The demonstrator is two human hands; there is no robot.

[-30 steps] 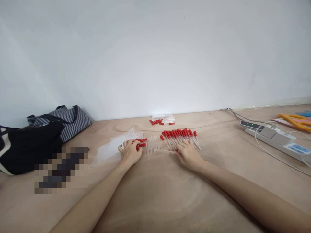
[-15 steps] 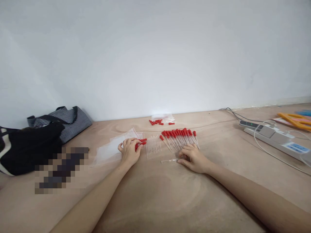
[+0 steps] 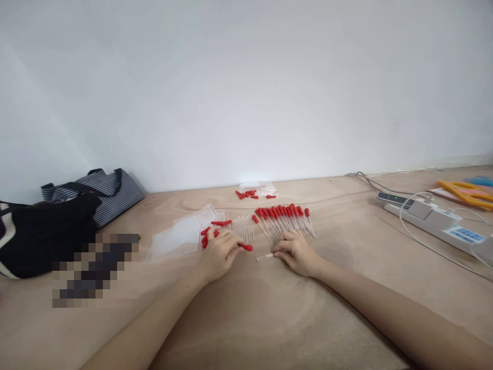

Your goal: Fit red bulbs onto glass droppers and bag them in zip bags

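Note:
Between the thumb and fingers of my left hand (image 3: 220,253) is a red rubber dropper bulb (image 3: 245,247), its rounded end pointing right. My right hand (image 3: 296,253) is closed on a clear glass dropper tube (image 3: 265,256), whose end sticks out to the left toward the bulb; the two are apart. Behind my left hand lie several loose red bulbs (image 3: 221,223) on clear plastic bags (image 3: 177,234). Bare glass tubes (image 3: 243,226) lie side by side between the hands, farther back. Just beyond my right hand is a row of droppers with red bulbs fitted (image 3: 283,211).
More red bulbs (image 3: 246,194) lie near the wall beside a clear bag (image 3: 256,187). To the right are a white power strip (image 3: 435,226) with cables and orange-yellow scissors-like handles (image 3: 462,192). A striped bag (image 3: 119,192) and a black bag (image 3: 50,236) stand left.
My left hand has moved from the loose bulbs toward the right and nearer to me, now with one bulb in its fingers. The right hand keeps the glass tube, shifted slightly left.

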